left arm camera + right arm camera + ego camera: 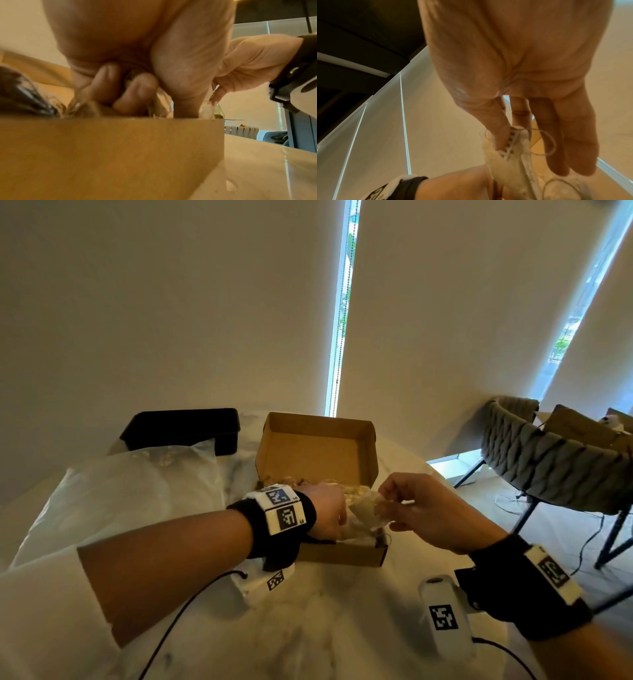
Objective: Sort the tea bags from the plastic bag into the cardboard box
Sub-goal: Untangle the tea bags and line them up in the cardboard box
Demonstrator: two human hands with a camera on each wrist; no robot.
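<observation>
An open cardboard box stands on the table with its lid raised and several tea bags inside. My left hand reaches into the box near its front wall, fingers curled round tea bags. My right hand hovers over the box's right front corner and pinches a pale tea bag by its top edge between thumb and forefinger. In the right wrist view the tea bag hangs with its looped string trailing. The clear plastic bag lies to the left.
A black tray sits behind the plastic bag. The marble table extends toward me. A woven grey chair stands to the right beyond the table edge. Window blinds fill the background.
</observation>
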